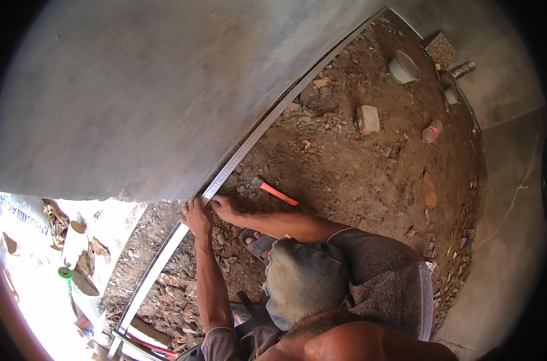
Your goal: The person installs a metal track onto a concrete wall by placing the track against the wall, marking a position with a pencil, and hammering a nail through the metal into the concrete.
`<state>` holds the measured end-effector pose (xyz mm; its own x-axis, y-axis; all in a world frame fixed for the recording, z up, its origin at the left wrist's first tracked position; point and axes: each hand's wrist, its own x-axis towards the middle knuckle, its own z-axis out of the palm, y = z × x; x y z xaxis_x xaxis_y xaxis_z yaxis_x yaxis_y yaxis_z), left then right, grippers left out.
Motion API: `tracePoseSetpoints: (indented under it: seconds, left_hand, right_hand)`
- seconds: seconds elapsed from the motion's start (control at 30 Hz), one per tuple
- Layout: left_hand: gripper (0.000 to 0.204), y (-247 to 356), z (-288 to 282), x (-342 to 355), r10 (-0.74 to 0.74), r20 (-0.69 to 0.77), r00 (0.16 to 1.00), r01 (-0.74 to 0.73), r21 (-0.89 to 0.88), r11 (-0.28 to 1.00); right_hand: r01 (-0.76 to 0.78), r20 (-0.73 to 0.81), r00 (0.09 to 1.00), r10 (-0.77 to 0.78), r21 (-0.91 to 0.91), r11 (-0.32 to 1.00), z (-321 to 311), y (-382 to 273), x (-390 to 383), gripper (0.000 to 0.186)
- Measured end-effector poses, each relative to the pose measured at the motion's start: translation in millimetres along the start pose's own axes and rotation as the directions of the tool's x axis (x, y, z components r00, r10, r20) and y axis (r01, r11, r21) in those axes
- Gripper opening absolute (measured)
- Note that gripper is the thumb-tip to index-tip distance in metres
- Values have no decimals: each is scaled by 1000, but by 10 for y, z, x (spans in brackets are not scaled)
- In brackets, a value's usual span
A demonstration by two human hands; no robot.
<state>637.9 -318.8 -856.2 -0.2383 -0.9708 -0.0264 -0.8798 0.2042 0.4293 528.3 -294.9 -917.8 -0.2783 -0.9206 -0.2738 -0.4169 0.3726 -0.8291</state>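
Observation:
A long, light metal strip (230, 169) runs along the foot of the grey wall and continues past the wall's near corner. My left hand (197, 216) is closed over the strip beside that corner, fingers bent round its edge. Close by on the right, my right hand (224, 207) is closed at the strip's edge with curled fingers; whatever it pinches is too small to make out. On the dirt to the right of my hands lies a hammer (276, 191) with an orange handle.
Grey wall (123, 90) fills the upper left. Farther off on the dirt are a pale block (368, 119), a plastic bottle (432, 130) and a white bucket (403, 67). A second wall (514, 180) bounds the right. Scraps and a green-topped object (66, 273) lie lower left.

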Motion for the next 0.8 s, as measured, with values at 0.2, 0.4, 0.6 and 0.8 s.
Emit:
tracePoseSetpoints:
  seconds: [0.2, 0.4, 0.6, 0.8]
  left_hand:
    - [35, 41, 15, -39, 6, -28, 1000, -4, 61, 998]
    - [39, -103, -48, -44, 8, -111, 994, 1, 85, 996]
    - [41, 69, 25, -62, 22, -69, 997, -18, 56, 998]
    - [39, 14, -16, -46, 50, -40, 998, -46, 94, 994]
  right_hand:
    - [185, -50, 982, -180, 118, 976, -106, -55, -102, 16]
    - [172, -10, 985, -174, -107, 979, -63, -408, -99, 16]
    - [79, 49, 995, -84, 91, 993, -150, -83, -55, 16]
    - [49, 44, 998, -52, 59, 997, -51, -93, -51, 17]
